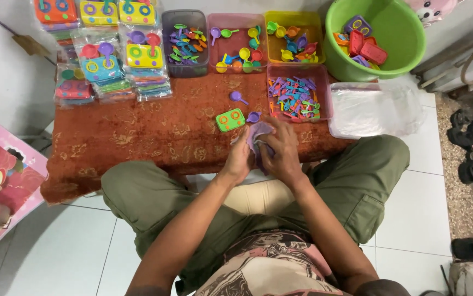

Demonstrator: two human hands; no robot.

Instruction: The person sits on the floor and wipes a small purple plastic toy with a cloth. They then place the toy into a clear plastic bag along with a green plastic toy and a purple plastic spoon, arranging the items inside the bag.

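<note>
Both my hands meet at the front edge of a low table covered in a rust-brown patterned cloth (138,137). My left hand (238,160) and my right hand (281,152) together hold a small purple toy piece (258,135), partly hidden by my fingers. Just beyond them on the cloth lie a green toy stove (230,119), a small purple cup (253,117) and a purple toy ladle (237,97).
Trays of small coloured toy utensils (297,98) line the far side, with stacked packed toy sets (105,55) at the far left. A green basin (379,38) and a box of clear bags (376,109) sit at right. A pink box (1,181) stands at left.
</note>
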